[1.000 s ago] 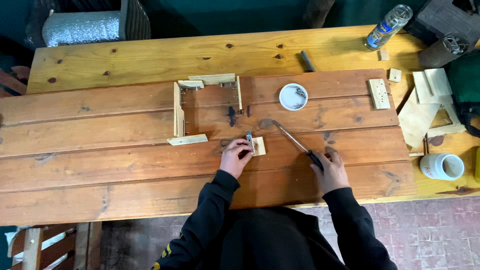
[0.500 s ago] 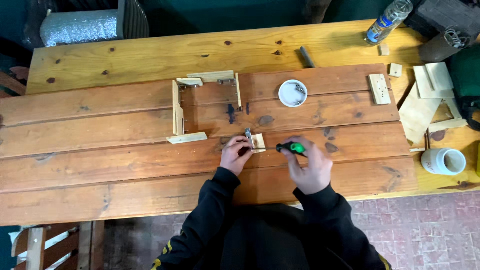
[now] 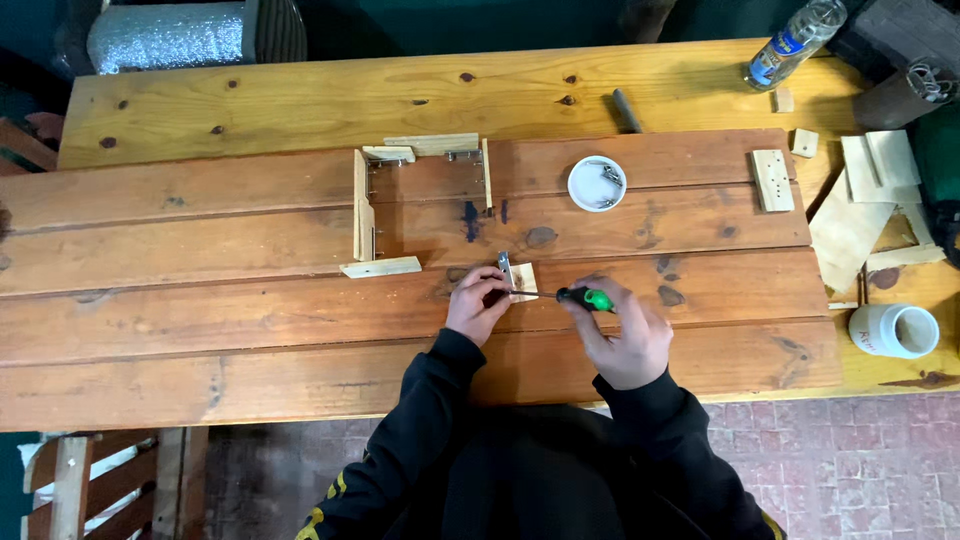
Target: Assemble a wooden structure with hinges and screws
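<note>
My left hand [image 3: 478,303] pinches a small pale wood piece [image 3: 523,279] with a metal hinge [image 3: 506,270] standing on it, on the brown plank table [image 3: 200,300]. My right hand [image 3: 625,335] grips a green-handled screwdriver [image 3: 585,297]. Its shaft lies level and points left, with the tip at the wood piece beside my left fingers. An open frame of pale wood strips [image 3: 420,200] joined by hinges lies just beyond my hands.
A white lid with screws [image 3: 597,183] sits behind my right hand. A drilled wood block [image 3: 771,180], plywood offcuts [image 3: 860,215], a white jar [image 3: 895,330], a plastic bottle [image 3: 793,43] and a dark rod [image 3: 626,110] lie to the right and rear.
My right hand swung the screwdriver from a diagonal at my right side round to the left, then brought its tip to the small wood piece. My left hand stayed on the piece.
</note>
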